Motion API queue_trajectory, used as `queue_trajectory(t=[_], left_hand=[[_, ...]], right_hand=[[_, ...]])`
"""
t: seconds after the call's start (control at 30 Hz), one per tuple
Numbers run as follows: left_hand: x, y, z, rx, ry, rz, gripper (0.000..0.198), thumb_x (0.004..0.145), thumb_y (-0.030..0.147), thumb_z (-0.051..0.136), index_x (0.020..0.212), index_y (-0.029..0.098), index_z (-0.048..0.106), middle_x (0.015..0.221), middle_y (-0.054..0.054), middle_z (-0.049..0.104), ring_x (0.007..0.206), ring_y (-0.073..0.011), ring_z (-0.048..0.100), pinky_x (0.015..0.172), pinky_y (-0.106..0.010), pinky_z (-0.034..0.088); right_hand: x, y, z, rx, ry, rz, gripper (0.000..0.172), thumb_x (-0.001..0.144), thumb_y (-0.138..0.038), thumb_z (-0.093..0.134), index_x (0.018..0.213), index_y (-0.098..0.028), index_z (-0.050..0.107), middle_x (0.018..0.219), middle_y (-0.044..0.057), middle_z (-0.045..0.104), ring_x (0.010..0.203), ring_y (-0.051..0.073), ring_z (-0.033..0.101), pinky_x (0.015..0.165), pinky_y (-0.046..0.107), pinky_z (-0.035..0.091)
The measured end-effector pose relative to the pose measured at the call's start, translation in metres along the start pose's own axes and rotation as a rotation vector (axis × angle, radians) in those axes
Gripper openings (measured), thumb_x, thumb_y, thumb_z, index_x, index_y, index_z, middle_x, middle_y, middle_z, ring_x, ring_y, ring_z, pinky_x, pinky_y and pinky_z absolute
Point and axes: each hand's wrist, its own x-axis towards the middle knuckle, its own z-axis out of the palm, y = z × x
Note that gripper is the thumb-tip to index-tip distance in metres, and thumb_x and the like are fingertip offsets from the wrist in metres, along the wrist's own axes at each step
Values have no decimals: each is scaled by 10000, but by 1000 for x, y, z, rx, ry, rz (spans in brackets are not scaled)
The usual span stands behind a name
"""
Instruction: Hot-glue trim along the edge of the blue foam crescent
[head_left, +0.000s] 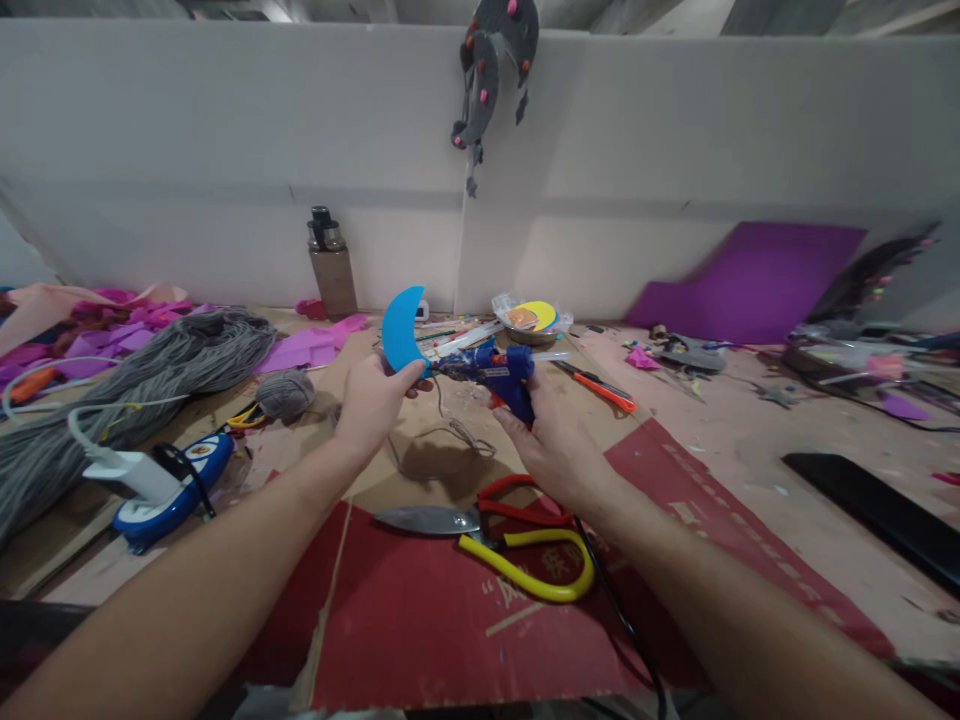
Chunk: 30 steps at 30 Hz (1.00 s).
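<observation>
My left hand (373,400) pinches the lower end of a blue crescent-shaped foam piece (400,329), held upright above the table. A blue hot glue gun (495,370) sits in my right hand (551,440), fingers wrapped round its handle. Its nozzle points left and meets the crescent's lower edge near my left thumb. A clear glue stick pokes out of the gun's back. The gun's black cord (619,610) runs down past my right wrist toward the near edge.
Large scissors with red and yellow handles (499,545) lie on red cardboard (450,620) below my hands. Grey yarn (142,375), a blue-white device (169,485), an orange cutter (600,385), a bottle (331,262), purple foam sheet (750,280) and pink scraps surround them. A white wall stands behind.
</observation>
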Motion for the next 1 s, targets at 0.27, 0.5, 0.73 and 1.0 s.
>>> queue_trajectory(t=[0.27, 0.5, 0.73, 1.0], left_hand=[[0, 0, -1, 55, -29, 37, 257, 747, 367, 651, 825, 123, 647, 735, -82, 710, 600, -167, 645, 528, -246, 467], [0, 3, -2, 58, -8, 17, 263, 723, 367, 672, 821, 124, 653, 716, -76, 713, 587, -163, 637, 530, -240, 458], [-2, 3, -1, 50, -22, 6, 244, 728, 365, 667, 780, 126, 650, 716, -88, 713, 605, -171, 644, 544, -245, 463], [-1, 7, -2, 64, -16, 27, 237, 734, 344, 657, 827, 126, 660, 702, -70, 709, 586, -168, 640, 531, -245, 466]], right_hand=[[0, -2, -1, 6, 11, 9, 426, 867, -267, 479, 1280, -181, 426, 1150, 128, 607, 1007, 259, 594, 868, 405, 473], [-1, -2, -1, 31, 15, -7, 428, 869, -287, 481, 1285, -202, 427, 1185, 126, 599, 1059, 276, 584, 885, 425, 470], [0, -2, -1, -18, 23, 3, 441, 872, -295, 476, 1298, -196, 421, 1170, 136, 603, 1045, 286, 589, 886, 443, 470], [-1, -2, 0, 21, -3, 0, 454, 872, -275, 472, 1312, -188, 397, 1265, 138, 558, 1141, 285, 543, 935, 436, 448]])
